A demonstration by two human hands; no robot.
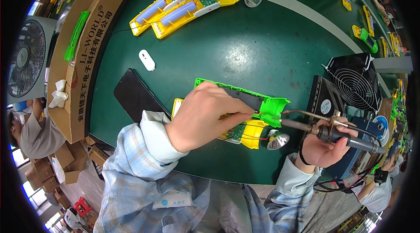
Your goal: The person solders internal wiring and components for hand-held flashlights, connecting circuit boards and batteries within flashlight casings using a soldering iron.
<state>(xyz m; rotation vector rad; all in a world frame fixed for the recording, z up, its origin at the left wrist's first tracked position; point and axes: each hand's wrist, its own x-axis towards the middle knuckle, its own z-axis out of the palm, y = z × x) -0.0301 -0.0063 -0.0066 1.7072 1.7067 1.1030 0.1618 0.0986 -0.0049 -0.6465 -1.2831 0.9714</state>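
My left hand (210, 112) is closed, thumb and forefinger pinching a thin red wire (257, 114) beside a green plastic lamp shell (273, 108). That hand hides much of the shell and of a yellow shell (253, 135) lying nearer to me. A green circuit board (235, 133) and red wires show in the yellow one, with a silver reflector (278, 140) at its right end. Wrapped round the dark handle of a soldering iron (356, 142) with a thin feed tube is my right hand (324, 149). The iron's tip points left, close to the green shell's end.
Two yellow lamp halves (175, 16) with blue cells and reflectors lie at the back. To the left are a black phone (139, 95), a white mouse-shaped thing (147, 60) and a long cardboard box (83, 97). A black fan (353, 79) stands on the right.
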